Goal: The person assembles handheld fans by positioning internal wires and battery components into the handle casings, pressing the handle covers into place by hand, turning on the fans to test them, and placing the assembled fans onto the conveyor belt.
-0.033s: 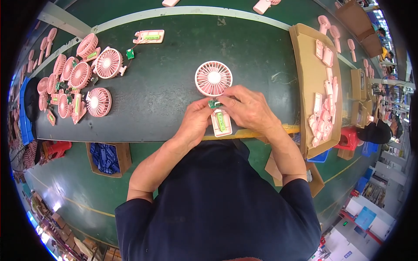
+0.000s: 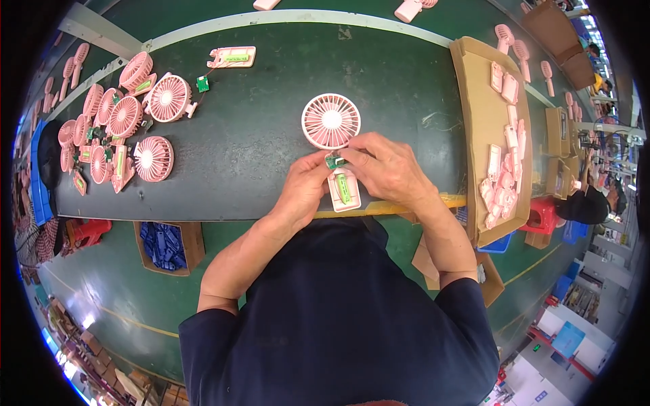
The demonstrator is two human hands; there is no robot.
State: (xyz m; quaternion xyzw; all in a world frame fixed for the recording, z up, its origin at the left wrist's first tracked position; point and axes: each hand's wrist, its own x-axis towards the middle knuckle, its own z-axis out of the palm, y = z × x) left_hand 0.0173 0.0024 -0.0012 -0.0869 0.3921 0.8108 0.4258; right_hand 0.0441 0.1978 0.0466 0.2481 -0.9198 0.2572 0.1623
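A pink handheld fan with its round grille (image 2: pixel 331 122) lies face up at the near middle of the bench. Below its head sits a small green circuit board (image 2: pixel 334 161), pinched at its left edge by the fingers of my left hand (image 2: pixel 306 184). My right hand (image 2: pixel 389 169) is closed at the board's right side, thumb and forefinger at the fan's neck; its fingertips are partly hidden. Closer to me is the fan's pale pink handle shell (image 2: pixel 336 202), with a green battery (image 2: pixel 344 188) in it.
Several pink fans (image 2: pixel 125 117) with boards and batteries cluster on the bench's left. One handle shell with battery (image 2: pixel 233 57) lies farther back. A cardboard tray (image 2: pixel 472 135) of pink shell parts stands at right. Under the bench edge is a box of blue pieces (image 2: pixel 162 245).
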